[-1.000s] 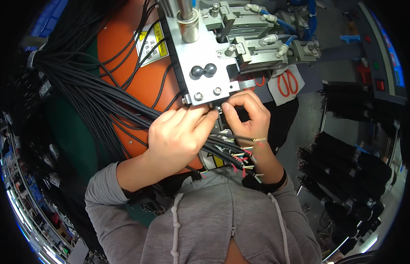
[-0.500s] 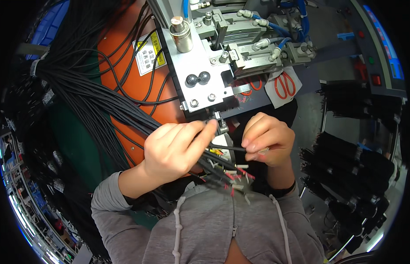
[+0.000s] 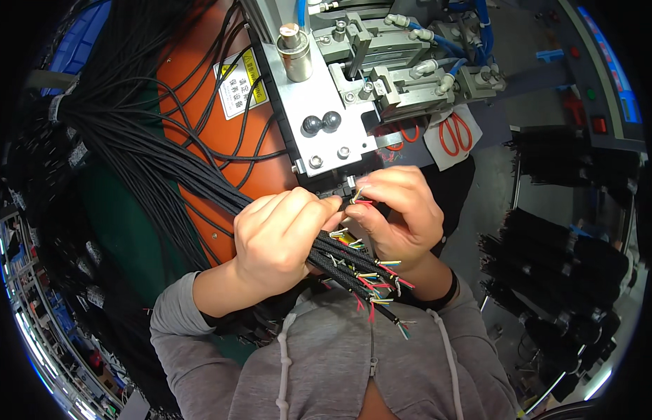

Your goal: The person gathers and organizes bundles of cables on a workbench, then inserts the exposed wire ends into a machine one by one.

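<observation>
A bundle of black braided cables runs from the upper left into my left hand, which is closed round it. Beyond that hand the cable ends fan out toward my chest, their stripped tips showing red, white, yellow, blue and green wires. My right hand pinches the thin coloured wires of a single cable between thumb and fingers. Both hands nearly meet just in front of the metal machine head, and my left fingertips are close to the same cable end.
Pneumatic cylinders with blue hoses sit behind the machine head. Red-handled scissors lie on a white sheet at the right. A warning label is on the orange surface. Black cable bundles hang on a rack at far right.
My right hand has moved up and left, toward the machine head, and now pinches wires near my left fingertips. The fanned cable ends, blurred before, are now still.
</observation>
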`<state>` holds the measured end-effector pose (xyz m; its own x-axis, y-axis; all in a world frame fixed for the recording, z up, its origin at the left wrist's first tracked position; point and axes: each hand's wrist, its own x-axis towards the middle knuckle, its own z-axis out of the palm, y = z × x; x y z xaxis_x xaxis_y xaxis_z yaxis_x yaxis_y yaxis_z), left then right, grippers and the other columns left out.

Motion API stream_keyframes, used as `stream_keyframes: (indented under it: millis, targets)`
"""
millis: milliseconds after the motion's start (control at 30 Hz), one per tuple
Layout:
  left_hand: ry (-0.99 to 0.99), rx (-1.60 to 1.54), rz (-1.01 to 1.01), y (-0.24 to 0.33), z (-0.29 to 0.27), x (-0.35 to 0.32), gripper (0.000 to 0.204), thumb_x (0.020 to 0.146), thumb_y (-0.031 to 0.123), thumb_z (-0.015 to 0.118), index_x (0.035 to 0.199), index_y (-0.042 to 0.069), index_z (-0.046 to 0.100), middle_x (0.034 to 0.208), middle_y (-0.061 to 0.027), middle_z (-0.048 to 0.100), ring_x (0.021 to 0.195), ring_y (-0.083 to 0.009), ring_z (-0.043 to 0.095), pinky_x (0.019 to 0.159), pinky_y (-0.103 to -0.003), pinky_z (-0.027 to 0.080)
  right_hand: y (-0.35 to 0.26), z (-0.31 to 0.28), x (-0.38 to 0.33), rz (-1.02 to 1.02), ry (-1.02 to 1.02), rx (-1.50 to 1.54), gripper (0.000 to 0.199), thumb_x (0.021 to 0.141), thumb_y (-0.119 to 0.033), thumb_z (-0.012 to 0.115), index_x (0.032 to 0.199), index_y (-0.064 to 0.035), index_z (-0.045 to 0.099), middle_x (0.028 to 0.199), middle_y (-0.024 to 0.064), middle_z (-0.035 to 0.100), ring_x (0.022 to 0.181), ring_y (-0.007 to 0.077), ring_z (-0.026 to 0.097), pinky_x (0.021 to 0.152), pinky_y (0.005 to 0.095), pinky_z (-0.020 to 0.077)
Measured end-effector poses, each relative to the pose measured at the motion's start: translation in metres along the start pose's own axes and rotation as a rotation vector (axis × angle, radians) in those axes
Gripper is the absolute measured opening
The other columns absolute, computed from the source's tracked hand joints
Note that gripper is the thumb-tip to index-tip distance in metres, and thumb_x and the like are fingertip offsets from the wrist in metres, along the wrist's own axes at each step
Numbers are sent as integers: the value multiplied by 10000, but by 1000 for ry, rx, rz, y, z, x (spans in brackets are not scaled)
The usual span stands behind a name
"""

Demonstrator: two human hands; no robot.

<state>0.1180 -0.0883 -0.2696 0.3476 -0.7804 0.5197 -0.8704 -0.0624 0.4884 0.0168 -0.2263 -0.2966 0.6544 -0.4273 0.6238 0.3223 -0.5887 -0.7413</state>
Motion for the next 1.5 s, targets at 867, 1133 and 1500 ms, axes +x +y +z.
stream_keyframes:
  millis: [867, 1133, 1500]
  targets:
    - [-239, 276, 151, -1, 10, -8, 343, 709, 127, 607, 1038, 57, 675, 717, 18, 440, 607, -99, 459, 472, -239, 331, 20, -26, -1, 558, -311, 99, 118, 770, -8, 701, 751, 17, 587, 770, 76, 615, 693, 141, 565, 631, 286, 444]
    - [-298, 422, 59, 9, 13, -12, 341, 708, 120, 589, 1029, 35, 667, 727, 6, 436, 627, -102, 471, 482, -235, 335, 23, -11, -6, 263, -309, -230, 86, 715, 30, 671, 735, 11, 590, 712, 95, 593, 623, 196, 558, 601, 287, 446]
    - [-190, 357, 97, -5, 13, 2, 309, 710, 121, 609, 1006, 53, 665, 727, 4, 464, 609, -107, 494, 508, -248, 369, 39, -2, -14, 904, -77, 415, 71, 772, -6, 633, 731, -15, 575, 663, 51, 533, 581, 156, 504, 542, 266, 398]
